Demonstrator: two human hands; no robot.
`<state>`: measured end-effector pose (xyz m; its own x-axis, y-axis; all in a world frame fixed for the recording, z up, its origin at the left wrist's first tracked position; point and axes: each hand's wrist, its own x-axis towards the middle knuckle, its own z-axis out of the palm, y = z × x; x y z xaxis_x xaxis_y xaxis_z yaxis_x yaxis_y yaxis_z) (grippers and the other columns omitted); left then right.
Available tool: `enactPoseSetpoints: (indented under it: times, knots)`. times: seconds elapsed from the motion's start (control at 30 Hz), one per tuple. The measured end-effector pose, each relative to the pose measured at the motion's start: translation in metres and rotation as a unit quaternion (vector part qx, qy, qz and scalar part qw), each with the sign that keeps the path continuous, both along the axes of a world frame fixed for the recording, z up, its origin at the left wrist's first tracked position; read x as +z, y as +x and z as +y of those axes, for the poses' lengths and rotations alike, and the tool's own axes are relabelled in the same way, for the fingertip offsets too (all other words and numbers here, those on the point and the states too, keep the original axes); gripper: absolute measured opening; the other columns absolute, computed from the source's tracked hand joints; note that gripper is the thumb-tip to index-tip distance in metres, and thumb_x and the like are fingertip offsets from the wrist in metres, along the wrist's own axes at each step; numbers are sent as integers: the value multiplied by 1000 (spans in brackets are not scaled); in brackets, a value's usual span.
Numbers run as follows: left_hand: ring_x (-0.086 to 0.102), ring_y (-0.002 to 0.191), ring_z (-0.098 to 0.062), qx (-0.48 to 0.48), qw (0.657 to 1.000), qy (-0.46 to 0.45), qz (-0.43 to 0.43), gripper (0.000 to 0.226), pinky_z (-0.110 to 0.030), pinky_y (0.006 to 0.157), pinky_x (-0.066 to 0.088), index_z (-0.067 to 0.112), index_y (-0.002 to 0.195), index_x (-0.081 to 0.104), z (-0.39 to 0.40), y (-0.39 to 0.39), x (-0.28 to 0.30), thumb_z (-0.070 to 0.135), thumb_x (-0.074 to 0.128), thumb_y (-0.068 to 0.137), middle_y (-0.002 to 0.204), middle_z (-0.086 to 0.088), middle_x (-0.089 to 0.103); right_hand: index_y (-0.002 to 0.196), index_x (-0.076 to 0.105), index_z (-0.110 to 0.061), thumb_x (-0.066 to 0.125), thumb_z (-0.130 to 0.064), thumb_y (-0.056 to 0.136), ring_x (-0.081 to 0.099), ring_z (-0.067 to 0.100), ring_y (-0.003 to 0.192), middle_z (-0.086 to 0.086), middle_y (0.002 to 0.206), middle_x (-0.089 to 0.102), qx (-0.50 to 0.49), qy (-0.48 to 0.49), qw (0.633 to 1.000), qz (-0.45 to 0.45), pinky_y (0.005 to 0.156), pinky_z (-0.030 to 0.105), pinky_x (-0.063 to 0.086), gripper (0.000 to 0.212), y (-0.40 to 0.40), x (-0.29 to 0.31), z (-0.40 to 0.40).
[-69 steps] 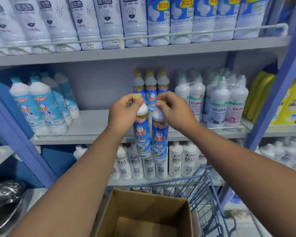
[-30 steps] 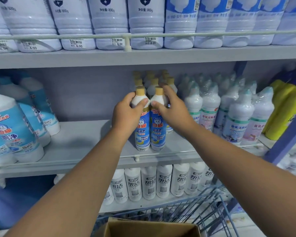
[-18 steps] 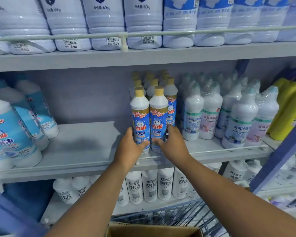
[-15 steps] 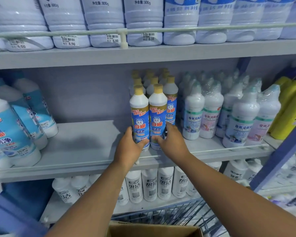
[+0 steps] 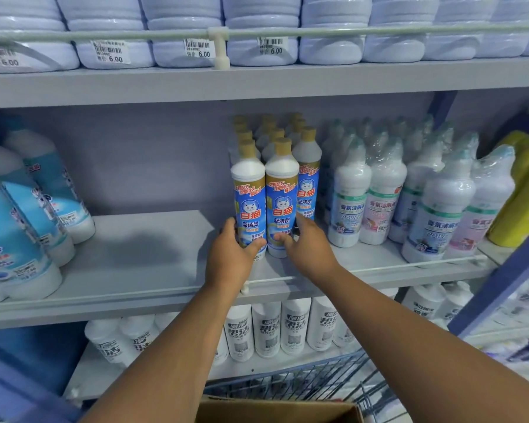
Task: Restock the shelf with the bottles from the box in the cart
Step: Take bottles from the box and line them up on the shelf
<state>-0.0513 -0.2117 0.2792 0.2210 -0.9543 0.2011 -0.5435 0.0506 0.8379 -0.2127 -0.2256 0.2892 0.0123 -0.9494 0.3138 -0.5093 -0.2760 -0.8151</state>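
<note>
shelf (image 5: 153,254), middle tier: two front bottles upright near its rail. cart (image 5: 303,383) and box (image 5: 275,410) at bottom edge. left hand (image 5: 231,257) curls round the left bottle (image 5: 248,193) base; right hand (image 5: 310,248), fingers loosely spread, touches the right bottle (image 5: 281,190) base.

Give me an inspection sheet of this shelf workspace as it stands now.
Surface: grey middle shelf, bare stretch left of centre.
Job's things: two front bottles upright side by side, more yellow-capped ones behind; box edge in the cart.
Clutter: light-blue bottles at left, wrapped white bottles at right.
Hands: left hand curled round the left bottle's base; right hand touching the right bottle with loose fingers.
Cables: nothing seen.
Surroundings: price-tagged bottles above, white bottles below.
</note>
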Motion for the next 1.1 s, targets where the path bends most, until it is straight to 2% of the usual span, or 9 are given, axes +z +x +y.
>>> enactPoseSetpoints:
  times: [0.27,0.37,0.43,0.53,0.67,0.73,0.8,0.93,1.1]
  knots:
    - [61,85,-6,-5,1000,11,1,51,-5,53,34,22,123,55,-3,-1,2,34,81,81,115,8,68,123,58,-12,69,-17,90,54,3,92,-7,108,60,-7,4,1000,7,67,-5,37,35,0,-2,0]
    - [61,84,-9,-11,999,35,-10,46,-11,54,37,20,117,56,-3,0,4,36,80,82,113,5,68,124,58,-16,69,-23,90,56,3,95,-5,116,65,5,15,1000,16,83,12,48,36,-1,0,1]
    - [65,89,-12,-14,999,44,-21,46,-20,61,46,21,115,55,-3,2,5,38,80,81,113,5,69,126,57,-16,67,-28,91,56,3,95,-5,118,66,7,25,999,40,86,23,49,38,-4,3,4]
    - [66,100,-19,-16,995,50,-85,53,-38,78,57,25,118,52,7,5,4,50,76,78,115,1,66,129,54,-16,67,-34,91,60,14,105,0,122,65,-5,20,995,98,85,26,45,44,-10,6,13]
    - [54,125,-28,-22,966,61,-252,62,-46,101,47,27,136,49,33,8,4,62,58,86,137,-7,57,136,46,-16,64,-41,91,55,25,118,8,129,59,-3,29,977,211,93,33,45,55,-20,7,34]
    - [37,142,-28,-17,946,64,-316,70,-45,115,33,27,149,39,48,10,6,63,51,91,155,-8,40,140,43,-16,61,-44,92,50,27,123,11,132,56,-6,16,966,257,97,36,44,59,-26,8,48]
    - [26,148,-28,-17,938,59,-340,71,-42,120,23,24,153,35,66,12,4,60,49,94,161,-8,30,144,37,-14,57,-47,92,40,29,133,13,141,47,-9,4,951,308,106,39,37,65,-31,6,63]
    - [28,147,-32,-23,927,1,-374,66,-44,119,22,20,149,45,106,9,-6,54,56,94,159,-13,34,155,15,-13,47,-54,95,8,29,150,12,162,14,23,15,924,382,121,45,16,80,-39,-10,95]
    - [28,148,-29,-26,900,-10,-436,66,-46,120,24,20,147,46,147,-2,-18,58,52,93,159,-8,34,157,2,-18,39,-55,98,-7,27,151,9,164,-5,55,-3,911,409,122,45,6,79,-48,-33,132]
